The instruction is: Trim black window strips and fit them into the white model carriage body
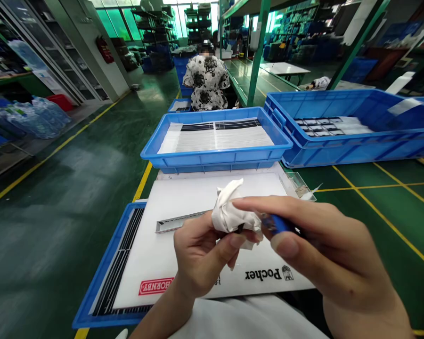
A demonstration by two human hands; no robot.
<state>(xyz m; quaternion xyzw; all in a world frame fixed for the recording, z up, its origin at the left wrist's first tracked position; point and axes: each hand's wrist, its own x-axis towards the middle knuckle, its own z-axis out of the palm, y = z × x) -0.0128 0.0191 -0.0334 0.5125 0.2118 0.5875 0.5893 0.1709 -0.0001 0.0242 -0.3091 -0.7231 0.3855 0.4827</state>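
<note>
My left hand is closed around a crumpled white cloth, which is bunched about its fingertips. A small dark bit shows under the cloth, too small to name. My right hand pinches a blue-handled tool between thumb and fingers. Its tip is blurred and close to the cloth, and my right index fingertip touches the cloth. Behind the left hand, a narrow grey metal strip lies on a white board printed with "HORNBY" and "Pocher".
Beyond the board stands a blue tray of long black-and-white strips. A bigger blue crate is at right. Another blue tray of dark strips sits at left, partly under the board. A clear box adjoins the board. A person sits ahead.
</note>
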